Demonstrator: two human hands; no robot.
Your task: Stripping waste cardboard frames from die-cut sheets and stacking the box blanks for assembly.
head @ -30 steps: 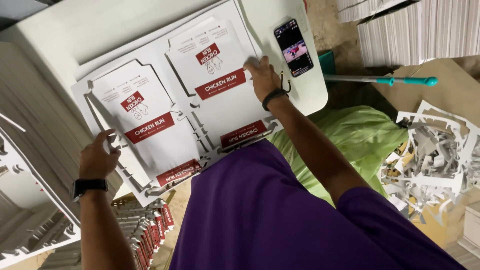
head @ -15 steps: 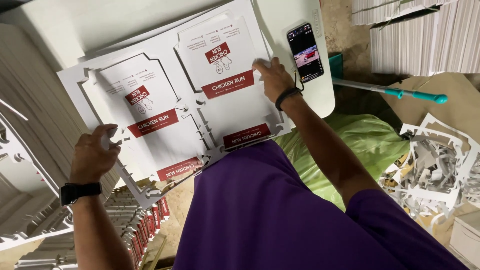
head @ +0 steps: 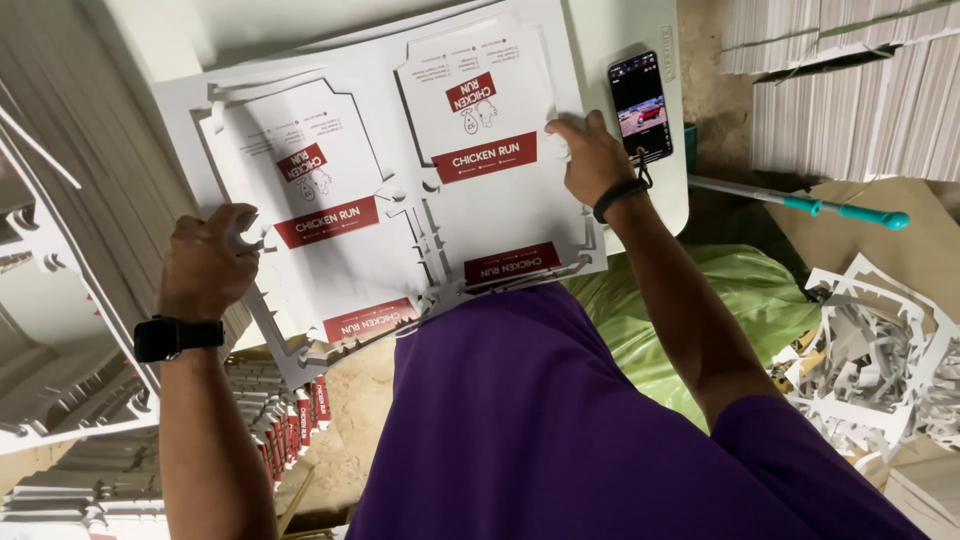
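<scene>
Since a second ago the printed card sheet point(head: 400, 190) has slid toward me and to my left across the white bench point(head: 640, 200), so its near corner now hangs off the bench edge over my purple shirt point(head: 560, 420), and the view has closed in on it. My left hand point(head: 208, 262) has shifted from the sheet's outer margin to a firmer hold at its nine o'clock edge, fingers clenched around the die-cut waste border there. My right hand point(head: 590, 158) stays at the three o'clock edge, fingers curled and pinching the sheet beside the red band of the right-hand box blank. I judge this to mean the sheet is being squared up and pulled free of the stack below it, ready for its waste frame to come away; both blanks still sit in their border, joined by the notched strip running down the middle. The phone point(head: 640, 108) lies on the bench at one o'clock from the sheet, just beside my right wrist, screen lit. As for containers, the green bag point(head: 690, 310) at four o'clock sits under my right forearm; I cannot tell what it holds. Loose white trimmings point(head: 880, 350) pile on the floor further toward three o'clock, and a stack of punched-out blanks point(head: 270, 410) with red edges stands at seven o'clock below the sheet.
</scene>
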